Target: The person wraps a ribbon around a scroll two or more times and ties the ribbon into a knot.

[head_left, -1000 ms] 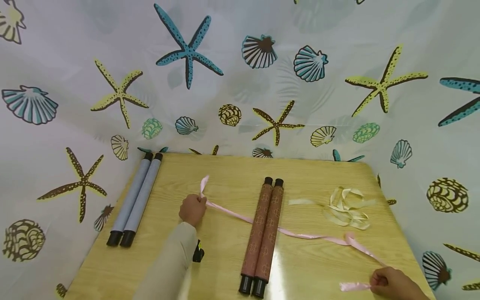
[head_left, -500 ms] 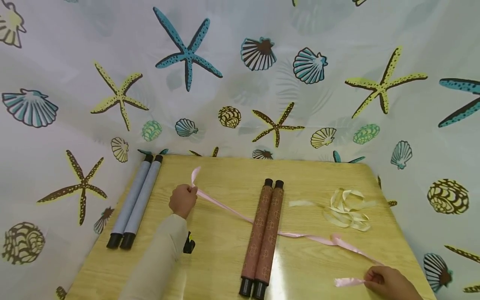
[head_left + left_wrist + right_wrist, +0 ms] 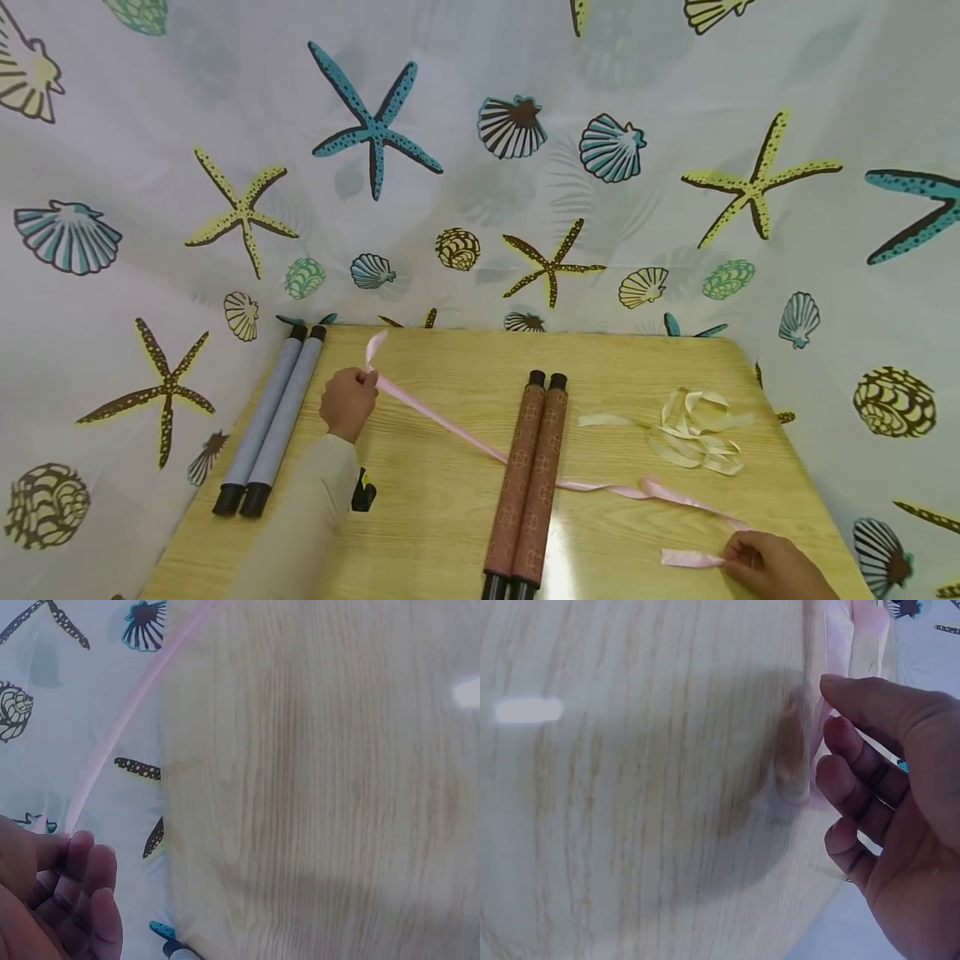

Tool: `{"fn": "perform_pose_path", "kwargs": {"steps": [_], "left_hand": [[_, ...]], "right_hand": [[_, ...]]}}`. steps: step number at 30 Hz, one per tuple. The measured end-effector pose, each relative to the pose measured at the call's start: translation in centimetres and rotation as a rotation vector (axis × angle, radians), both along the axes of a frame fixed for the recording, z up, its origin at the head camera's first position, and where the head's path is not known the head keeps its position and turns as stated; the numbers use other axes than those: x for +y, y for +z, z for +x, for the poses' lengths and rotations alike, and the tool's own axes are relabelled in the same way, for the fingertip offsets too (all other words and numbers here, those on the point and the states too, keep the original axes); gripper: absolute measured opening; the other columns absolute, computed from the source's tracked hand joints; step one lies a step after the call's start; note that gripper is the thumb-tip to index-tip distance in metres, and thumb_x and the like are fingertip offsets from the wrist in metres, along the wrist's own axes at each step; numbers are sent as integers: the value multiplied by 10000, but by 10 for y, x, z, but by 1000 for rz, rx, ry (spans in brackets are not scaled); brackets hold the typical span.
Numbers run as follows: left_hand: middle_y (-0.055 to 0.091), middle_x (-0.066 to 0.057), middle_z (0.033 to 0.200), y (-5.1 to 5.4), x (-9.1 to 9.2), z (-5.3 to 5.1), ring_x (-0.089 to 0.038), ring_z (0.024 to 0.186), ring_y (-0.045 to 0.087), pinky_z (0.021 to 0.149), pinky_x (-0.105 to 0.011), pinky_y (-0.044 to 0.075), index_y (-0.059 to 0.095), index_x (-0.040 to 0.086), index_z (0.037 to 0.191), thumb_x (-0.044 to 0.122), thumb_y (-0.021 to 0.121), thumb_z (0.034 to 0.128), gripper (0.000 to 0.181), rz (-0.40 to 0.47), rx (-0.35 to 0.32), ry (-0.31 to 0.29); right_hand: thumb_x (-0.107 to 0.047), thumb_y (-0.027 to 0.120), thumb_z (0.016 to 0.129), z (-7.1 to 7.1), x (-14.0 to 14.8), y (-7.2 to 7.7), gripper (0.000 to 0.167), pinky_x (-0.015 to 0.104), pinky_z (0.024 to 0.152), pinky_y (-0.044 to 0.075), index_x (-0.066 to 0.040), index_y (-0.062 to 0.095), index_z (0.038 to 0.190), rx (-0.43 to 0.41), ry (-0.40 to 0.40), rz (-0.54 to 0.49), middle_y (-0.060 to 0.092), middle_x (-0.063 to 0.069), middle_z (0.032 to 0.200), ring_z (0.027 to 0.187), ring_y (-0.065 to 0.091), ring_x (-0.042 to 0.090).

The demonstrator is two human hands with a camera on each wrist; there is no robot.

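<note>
A long pink ribbon stretches across the table and passes beneath two brown patterned rolls with black ends, lying side by side. My left hand pinches the ribbon near its left end, and a short tail sticks up past the fingers. In the left wrist view the ribbon runs taut from between thumb and forefinger. My right hand pinches the ribbon near its other end at the front right, with a short tail lying to the left. In the right wrist view pink ribbon shows beyond the thumb.
Two grey-blue rolls with black ends lie along the table's left edge. A small black object with a yellow mark sits beside the left sleeve. Loose cream ribbon lies heaped at the right. A shell-print curtain surrounds the wooden table.
My left hand has moved left and drawn the pink ribbon with it, so the left stretch is longer and straighter. My right hand has shifted slightly left. The view has tilted up a little.
</note>
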State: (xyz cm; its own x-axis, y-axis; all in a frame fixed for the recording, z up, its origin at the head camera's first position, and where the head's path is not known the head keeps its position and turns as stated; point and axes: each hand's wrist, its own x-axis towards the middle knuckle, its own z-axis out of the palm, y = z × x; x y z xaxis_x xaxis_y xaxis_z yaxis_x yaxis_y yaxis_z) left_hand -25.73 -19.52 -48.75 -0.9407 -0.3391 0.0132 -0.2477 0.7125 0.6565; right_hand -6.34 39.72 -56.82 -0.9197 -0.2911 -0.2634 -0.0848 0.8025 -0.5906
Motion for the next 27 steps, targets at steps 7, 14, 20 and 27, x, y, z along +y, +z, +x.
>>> {"fn": "perform_pose_path", "kwargs": {"steps": [7,14,20,27], "left_hand": [[766,-169,914,18,-15,-4,-205,550,581,442,-284,349,719,23,922,276,548,1026,322,-12,47,12],[764,-173,919,32,-25,-8,-265,593,610,444,-302,361,731,24,966,285,528,1032,337,-38,89,50],[761,-173,955,46,-32,-7,-290,657,631,484,-307,372,714,25,985,286,524,1038,328,-20,97,70],[768,-170,957,57,-38,-9,-289,640,633,474,-302,371,714,41,938,298,536,1033,327,-14,167,86]], "right_hand": [[-232,677,947,-1,-4,4,151,231,557,410,-92,661,892,30,-46,-13,592,-103,740,624,460,-55],[-269,681,945,1,-8,7,176,219,555,398,-98,657,911,47,-133,12,581,-84,731,612,442,-37],[-260,695,934,2,-11,10,166,224,577,409,-100,652,923,39,-194,27,587,-57,763,629,448,-24],[-133,759,871,3,-16,12,111,221,564,400,-173,655,875,318,-251,16,582,-133,820,649,438,-52]]}}
